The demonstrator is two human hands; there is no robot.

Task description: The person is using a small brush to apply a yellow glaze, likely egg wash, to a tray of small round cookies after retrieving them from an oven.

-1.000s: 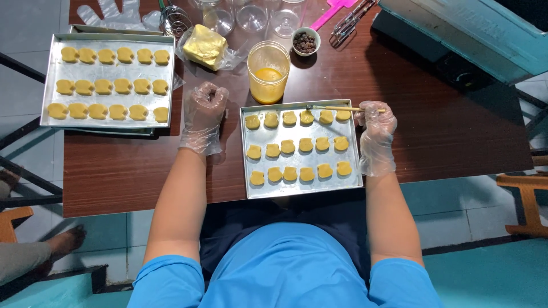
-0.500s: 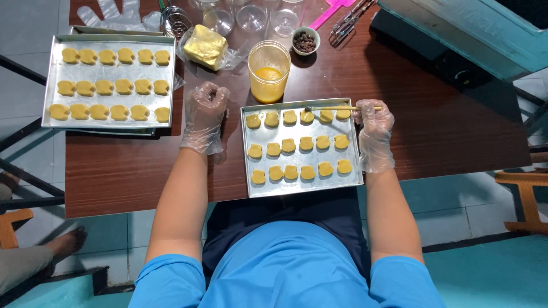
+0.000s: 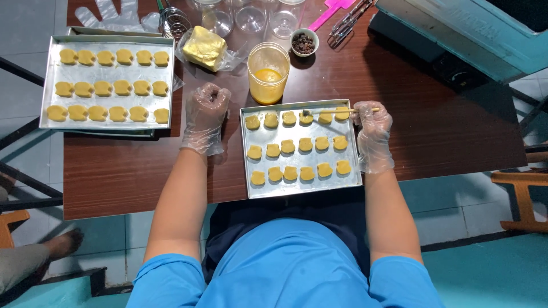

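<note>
My right hand [image 3: 372, 130], in a clear plastic glove, holds a thin wooden-handled brush [image 3: 337, 111] whose tip rests on a yellow cookie [image 3: 306, 118] in the top row of the metal tray [image 3: 301, 187] in front of me. Three rows of pale yellow cookies lie on that tray. My left hand [image 3: 205, 117], also gloved, is a loose fist on the brown table just left of the tray and holds nothing. A clear cup of yellow egg wash [image 3: 267, 74] stands just beyond the tray.
A second tray [image 3: 51, 77] of yellow cookies lies at the far left. A wrapped block of butter [image 3: 204, 48], a small bowl of dark bits [image 3: 303, 43], glass jars [image 3: 251, 16], a whisk [image 3: 171, 20] and a pink spatula [image 3: 331, 10] stand along the back edge.
My right hand has moved the brush tip left along the top row of cookies, from about the fifth cookie to the fourth. My left hand has stayed put.
</note>
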